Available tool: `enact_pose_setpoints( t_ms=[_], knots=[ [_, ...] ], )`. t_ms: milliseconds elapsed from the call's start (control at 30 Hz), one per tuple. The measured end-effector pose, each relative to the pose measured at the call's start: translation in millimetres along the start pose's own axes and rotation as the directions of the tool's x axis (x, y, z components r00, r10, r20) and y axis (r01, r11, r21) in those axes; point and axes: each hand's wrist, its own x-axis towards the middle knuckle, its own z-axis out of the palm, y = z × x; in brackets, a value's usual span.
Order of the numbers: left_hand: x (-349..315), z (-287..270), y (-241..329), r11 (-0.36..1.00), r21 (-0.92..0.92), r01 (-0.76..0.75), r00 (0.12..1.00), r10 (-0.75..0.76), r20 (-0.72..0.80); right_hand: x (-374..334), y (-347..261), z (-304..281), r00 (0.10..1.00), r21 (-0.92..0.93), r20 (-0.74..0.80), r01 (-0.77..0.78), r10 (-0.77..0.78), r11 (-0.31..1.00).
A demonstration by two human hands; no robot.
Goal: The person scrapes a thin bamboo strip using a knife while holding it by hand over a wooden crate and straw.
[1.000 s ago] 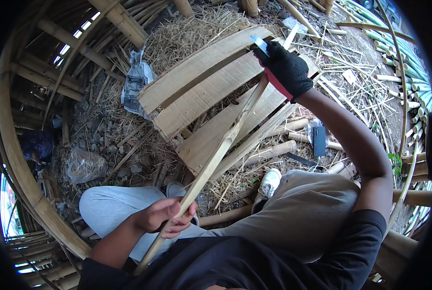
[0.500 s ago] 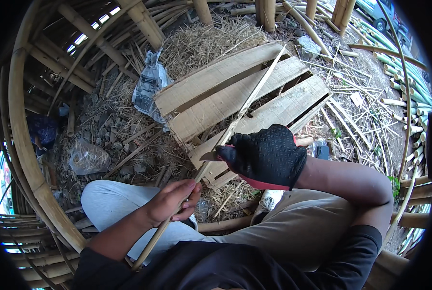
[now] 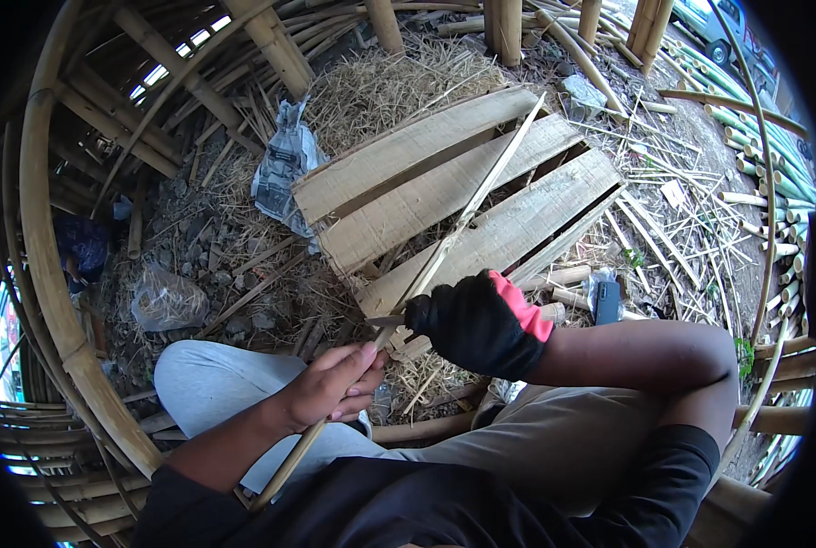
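Note:
A long, thin bamboo strip point(image 3: 470, 212) slants from beside my waist up across the slatted wooden crate point(image 3: 399, 212). My bare left hand point(image 3: 333, 388) is closed round its lower part, with the thumb along the strip. Just beyond those fingers, my right hand point(image 3: 481, 327), in a black glove with a pink-red edge, is closed on a knife point(image 3: 388, 321). Its handle is hidden in the fist, and the short blade lies across the strip near my left thumb. The strip's far end rests on or hovers above the slats; I cannot tell which.
Crumpled newspaper point(image 3: 284, 173) lies left of the crate, with a clear plastic bag point(image 3: 168, 298) nearer me. A phone point(image 3: 608, 301) sits to the right. Bamboo poles point(image 3: 773, 169) are stacked far right. A curved bamboo frame point(image 3: 44, 237) stands at left. Shavings litter the ground.
My right hand has come slightly nearer and rolled, showing more of the glove's pink-red edge. The knife blade has slid down the strip towards my left hand, which keeps its grip.

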Motion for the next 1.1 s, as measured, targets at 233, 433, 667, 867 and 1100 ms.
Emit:
enact_pose_setpoints(
  t_ms=[233,433,667,867,1100],
  knots=[
    [-1.1,2.9,-3.2,1.000,0.015,0.024,0.999,-0.024,-0.023,0.0,9.9,26.7,0.977,-0.228,-0.107,-0.205,0.185,0.952],
    [-15.8,5.0,-9.5,0.993,-0.039,0.107,0.994,-0.107,0.011,-65.1,177.3,92.8,0.798,-0.437,0.002,-0.541,0.602,0.718],
    [-16.3,-8.3,-8.9,0.995,-0.092,0.049,0.998,-0.052,-0.032,-44.1,127.3,42.4,0.880,-0.033,0.052,-0.472,0.473,0.881],
    [-7.1,0.0,-8.4,0.999,-0.014,0.046,0.999,-0.046,-0.022,-8.5,22.4,9.1,0.998,0.128,-0.068,-0.011,0.020,0.992],
    [-1.0,4.5,-9.0,0.997,0.047,0.058,0.991,-0.052,-0.124,-2.9,12.9,22.8,0.999,-0.007,0.003,-0.032,0.032,0.999]
  ],
)
